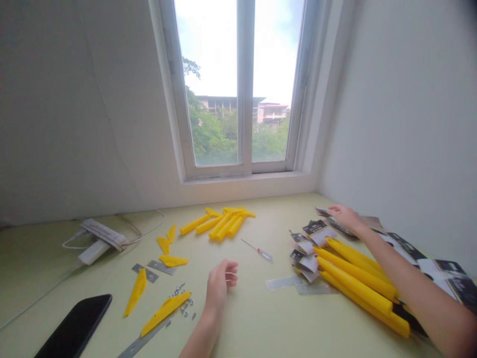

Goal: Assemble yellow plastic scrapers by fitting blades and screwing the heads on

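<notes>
My left hand (222, 279) rests near the table's middle, its fingers loosely curled and apart with nothing in them. At the right, my right hand (345, 216) pinches the edge of a flat packaging card (322, 212) above other cards near the wall. Below my right forearm lie long yellow plastic handles (356, 283) with black and white card labels (305, 263) on their ends. A small screwdriver (258, 249) with a clear and red handle lies between my hands. Left of my left hand are yellow blade-shaped pieces (166, 313) and small metal screws and nuts (184, 304).
Several assembled yellow tools (223, 224) lie together below the window. Flat metal blades (162, 267), a black phone (76, 325) and a white power strip (104, 233) with cables occupy the left. Clear plastic strips (285, 282) lie beside the labels. Printed cards (421, 263) line the right wall.
</notes>
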`<state>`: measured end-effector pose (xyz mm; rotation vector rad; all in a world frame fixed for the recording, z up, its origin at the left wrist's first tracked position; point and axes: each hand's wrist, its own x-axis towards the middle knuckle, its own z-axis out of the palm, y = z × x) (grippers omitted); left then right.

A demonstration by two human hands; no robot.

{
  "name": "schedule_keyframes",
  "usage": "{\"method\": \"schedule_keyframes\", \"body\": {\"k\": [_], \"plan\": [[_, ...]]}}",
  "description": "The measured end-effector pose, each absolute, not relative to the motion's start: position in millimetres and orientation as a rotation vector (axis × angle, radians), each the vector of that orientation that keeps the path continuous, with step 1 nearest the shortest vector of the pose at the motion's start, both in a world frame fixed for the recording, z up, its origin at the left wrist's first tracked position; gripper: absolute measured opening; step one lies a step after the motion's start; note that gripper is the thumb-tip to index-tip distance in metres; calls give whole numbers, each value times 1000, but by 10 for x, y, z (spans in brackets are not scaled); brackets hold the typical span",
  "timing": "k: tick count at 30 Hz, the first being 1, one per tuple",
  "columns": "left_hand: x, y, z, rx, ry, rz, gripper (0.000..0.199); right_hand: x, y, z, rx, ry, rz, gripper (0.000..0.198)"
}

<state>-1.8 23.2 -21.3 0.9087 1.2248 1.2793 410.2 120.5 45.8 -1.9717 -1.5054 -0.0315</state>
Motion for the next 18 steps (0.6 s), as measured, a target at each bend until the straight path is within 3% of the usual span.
{"method": "schedule_keyframes", "body": {"k": [9, 14, 18], "plan": [[4, 264, -297, 1020, 1220, 1276, 36, 3018, 1108, 705, -1786, -1808, 5, 30], [-10, 253, -250, 1003, 1214, 1290, 34, 1838, 1282, 459, -1623, -2073, 253, 36], [-47, 268, -219, 981, 1222, 1299, 32, 1179, 1414, 143, -1752, -2099, 366, 36]]}}
